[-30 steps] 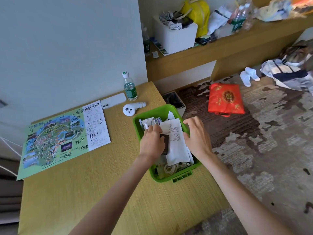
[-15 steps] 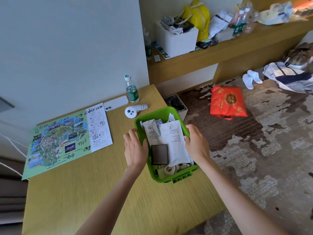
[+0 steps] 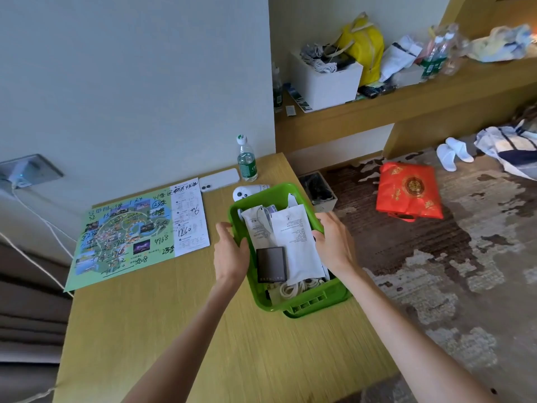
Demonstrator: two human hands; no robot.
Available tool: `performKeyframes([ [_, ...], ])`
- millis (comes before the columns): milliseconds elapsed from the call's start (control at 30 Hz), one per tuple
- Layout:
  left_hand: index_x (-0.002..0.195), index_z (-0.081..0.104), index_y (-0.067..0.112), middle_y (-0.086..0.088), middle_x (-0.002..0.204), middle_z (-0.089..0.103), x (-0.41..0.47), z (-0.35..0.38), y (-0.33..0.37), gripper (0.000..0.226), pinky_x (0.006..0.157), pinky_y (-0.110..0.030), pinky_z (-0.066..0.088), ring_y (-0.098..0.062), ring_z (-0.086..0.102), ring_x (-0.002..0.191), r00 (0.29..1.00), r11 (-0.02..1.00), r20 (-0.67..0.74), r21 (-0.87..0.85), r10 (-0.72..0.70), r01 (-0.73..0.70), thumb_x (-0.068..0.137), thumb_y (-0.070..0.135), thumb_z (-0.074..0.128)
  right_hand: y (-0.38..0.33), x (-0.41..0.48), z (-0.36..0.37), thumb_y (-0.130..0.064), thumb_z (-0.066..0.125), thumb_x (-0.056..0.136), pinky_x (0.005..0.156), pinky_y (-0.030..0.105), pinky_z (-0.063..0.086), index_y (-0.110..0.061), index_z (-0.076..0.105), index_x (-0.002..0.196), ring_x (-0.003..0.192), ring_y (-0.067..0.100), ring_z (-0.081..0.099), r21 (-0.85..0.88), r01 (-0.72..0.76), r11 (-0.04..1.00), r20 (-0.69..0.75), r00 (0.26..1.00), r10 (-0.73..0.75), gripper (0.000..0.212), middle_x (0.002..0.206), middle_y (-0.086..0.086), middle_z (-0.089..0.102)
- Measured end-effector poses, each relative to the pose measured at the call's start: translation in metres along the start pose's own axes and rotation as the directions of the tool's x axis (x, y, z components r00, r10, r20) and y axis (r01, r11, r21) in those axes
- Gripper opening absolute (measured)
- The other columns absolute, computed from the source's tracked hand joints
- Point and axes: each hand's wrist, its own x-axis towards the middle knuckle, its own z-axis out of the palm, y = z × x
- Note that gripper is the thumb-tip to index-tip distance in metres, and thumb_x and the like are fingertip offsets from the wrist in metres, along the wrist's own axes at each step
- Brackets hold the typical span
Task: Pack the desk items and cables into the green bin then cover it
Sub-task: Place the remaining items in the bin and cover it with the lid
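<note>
Left hand (image 3: 231, 254) and right hand (image 3: 334, 242) have shifted outward, each grip clasping the green bin (image 3: 308, 303)'s rim.

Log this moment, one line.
left hand: grips green bin, left rim | right hand: grips right rim | state: filled, uncovered

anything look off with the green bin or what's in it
The green bin sits askew, right at the right edge of the desk, with the left hand and right hand gripping its side rims. Inside, the white pouch lies slanted on top of the pile, seemingly near rim height, which may hinder a cover.
</note>
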Motion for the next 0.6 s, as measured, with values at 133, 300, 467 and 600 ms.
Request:
performKeyframes([
  [133, 0.115, 0.04, 0.017, -0.001, 0.061, 0.053, 0.012, -0.029, -0.012, 0.029, 0.046, -0.029, 0.037, -0.018, 0.05, 0.05, 0.996, 0.997, -0.077, -0.064, -0.042, 0.037, 0.091, 0.009, 0.054, -0.027, 0.002, 0.016, -0.002, 0.061, 0.089, 0.072, 0.025, 0.033, -0.006, 0.059, 0.12, 0.104, 0.024, 0.057, 0.1, 0.04, 0.994, -0.003, 0.999, -0.04, 0.031, 0.116, 0.006, 0.059],
  [300, 0.117, 0.043, 0.02, -0.005, 0.065, 0.055, 0.017, -0.071, -0.044, 0.031, 0.047, -0.032, 0.042, -0.017, 0.049, 0.051, 0.982, 0.992, -0.17, -0.111, -0.08, 0.062, 0.091, 0.011, 0.058, -0.065, -0.003, 0.051, 0.0, 0.063, 0.089, 0.059, 0.013, 0.029, -0.006, 0.061, 0.118, 0.086, 0.009, 0.045, 0.227, 0.073, 0.971, 0.029, 0.996, -0.081, 0.029, 0.109, 0.004, 0.06],
  [467, 0.115, 0.047, 0.022, -0.007, 0.065, 0.054, 0.011, -0.104, -0.086, 0.031, 0.042, -0.024, 0.039, -0.015, 0.046, 0.05, 0.966, 0.989, -0.224, -0.1, -0.129, 0.109, 0.09, 0.013, 0.062, -0.097, -0.021, 0.089, -0.002, 0.063, 0.089, 0.083, 0.03, 0.047, -0.007, 0.058, 0.121, 0.1, 0.016, 0.054, 0.292, 0.064, 0.954, 0.105, 0.99, -0.099, 0.033, 0.113, 0.002, 0.06],
  [600, 0.116, 0.048, 0.019, -0.013, 0.071, 0.06, 0.001, -0.121, -0.119, 0.031, 0.043, -0.026, 0.04, -0.017, 0.05, 0.053, 0.956, 0.983, -0.228, -0.078, -0.182, 0.169, 0.09, 0.015, 0.064, -0.11, -0.041, 0.117, -0.002, 0.063, 0.089, 0.078, 0.028, 0.046, -0.007, 0.059, 0.119, 0.097, 0.019, 0.056, 0.315, 0.085, 0.945, 0.146, 0.98, -0.136, 0.032, 0.108, 0.0, 0.059],
])
